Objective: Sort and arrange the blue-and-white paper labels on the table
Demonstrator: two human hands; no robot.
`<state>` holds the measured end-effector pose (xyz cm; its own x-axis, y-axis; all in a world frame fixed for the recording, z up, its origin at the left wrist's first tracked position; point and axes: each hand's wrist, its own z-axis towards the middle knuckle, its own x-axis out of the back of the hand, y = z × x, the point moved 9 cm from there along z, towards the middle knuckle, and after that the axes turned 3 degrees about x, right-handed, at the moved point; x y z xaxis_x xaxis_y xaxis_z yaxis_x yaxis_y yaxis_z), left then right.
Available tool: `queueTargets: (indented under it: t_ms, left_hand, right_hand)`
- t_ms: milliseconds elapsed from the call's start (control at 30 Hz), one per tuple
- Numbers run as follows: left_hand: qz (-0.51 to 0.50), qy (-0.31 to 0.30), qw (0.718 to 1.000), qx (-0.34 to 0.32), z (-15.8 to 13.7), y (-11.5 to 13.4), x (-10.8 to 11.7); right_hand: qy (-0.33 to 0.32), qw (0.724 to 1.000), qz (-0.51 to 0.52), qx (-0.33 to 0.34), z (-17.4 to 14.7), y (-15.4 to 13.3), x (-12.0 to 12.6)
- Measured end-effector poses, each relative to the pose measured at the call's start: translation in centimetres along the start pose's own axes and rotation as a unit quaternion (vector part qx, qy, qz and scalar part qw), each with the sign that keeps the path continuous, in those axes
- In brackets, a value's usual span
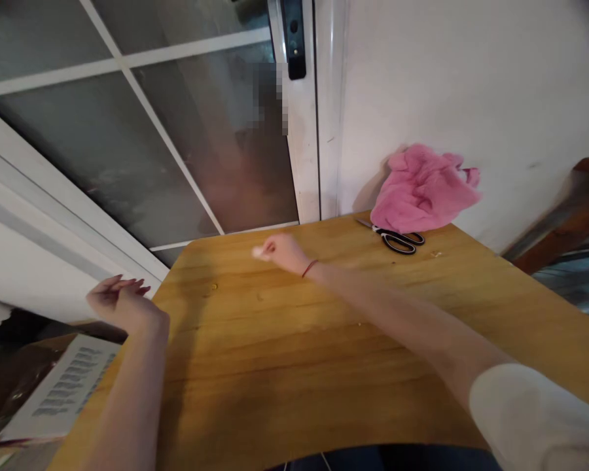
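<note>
My right hand (pixel 283 254), with a thin red cord at the wrist, is over the far part of the wooden table (pixel 275 366). Its fingers are pinched, and a small whitish piece (pixel 259 252) shows at their tips, too blurred to name. By the table's left edge my left hand (pixel 124 302) is raised with the palm turned up. Its fingers are loosely bent, and nothing shows in them. A small yellowish bit (pixel 214 286) lies on the wood between the hands.
Black-handled scissors (pixel 397 241) lie at the far right, partly under a pink plush cloth (pixel 425 190) against the wall. Small crumbs (pixel 436 254) dot the wood. A glazed door (pixel 216 131) borders the far side. A box with a printed flap (pixel 63 392) stands at lower left.
</note>
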<state>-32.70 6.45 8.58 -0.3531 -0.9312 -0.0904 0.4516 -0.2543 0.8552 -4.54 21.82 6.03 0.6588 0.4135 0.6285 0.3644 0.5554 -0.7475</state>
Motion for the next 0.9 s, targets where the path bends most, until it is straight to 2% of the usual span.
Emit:
queueTargets:
  t_ms: [67,100,167,233,267,333,400,467,533,633,700,767,833,900]
  left_hand:
    - [-0.036,0.060,0.997,0.023,0.4,-0.1,1.5]
    - [-0.059,0.087,0.993,0.046,0.5,-0.4,2.1]
    - [-0.091,0.099,0.986,0.100,0.4,-1.4,2.5]
    - [-0.098,0.092,0.979,0.151,0.3,-2.7,2.6]
    - [-0.098,0.089,0.976,0.172,0.3,-3.2,2.7]
    - [-0.103,0.088,0.969,0.207,0.3,-4.3,2.9]
    - [-0.108,0.086,0.964,0.227,0.4,-4.9,3.1]
    - [-0.102,0.090,0.965,0.224,0.6,-5.0,3.3]
    - [-0.084,0.105,0.971,0.196,0.8,-4.6,3.6]
    - [-0.058,0.114,0.979,0.160,0.8,-4.2,3.6]
    - [-0.050,0.104,0.981,0.159,0.7,-4.4,3.2]
    - [-0.046,0.096,0.983,0.151,0.6,-4.5,2.9]
    - [-0.041,0.092,0.987,0.125,0.5,-4.1,2.6]
    - [-0.036,0.087,0.991,0.095,0.3,-3.6,2.3]
  right_hand:
    - [-0.082,0.994,0.048,0.051,-1.9,-3.9,-6.4]
    - [-0.174,0.975,0.096,0.099,-3.5,-6.3,-10.2]
    - [-0.294,0.933,0.120,0.171,-7.0,-10.1,-15.8]
    - [-0.383,0.886,0.131,0.227,-9.9,-12.5,-19.3]
    - [-0.404,0.871,0.140,0.242,-10.5,-13.2,-20.3]
    - [-0.413,0.866,0.140,0.244,-9.6,-13.5,-21.2]
    - [-0.371,0.898,0.114,0.209,-6.0,-12.5,-20.5]
    - [-0.277,0.947,0.070,0.147,-1.1,-10.1,-17.7]
    - [-0.160,0.984,0.022,0.072,3.4,-6.7,-12.9]
    - [-0.027,0.999,-0.028,-0.009,6.9,-1.5,-4.5]
    - [0.042,0.997,-0.046,-0.042,7.2,1.2,0.2]
    - [0.075,0.995,-0.049,-0.052,6.2,2.6,2.8]
    - [0.065,0.996,-0.038,-0.041,3.9,2.3,2.6]
    - [0.017,1.000,-0.014,-0.014,0.1,0.6,0.4]
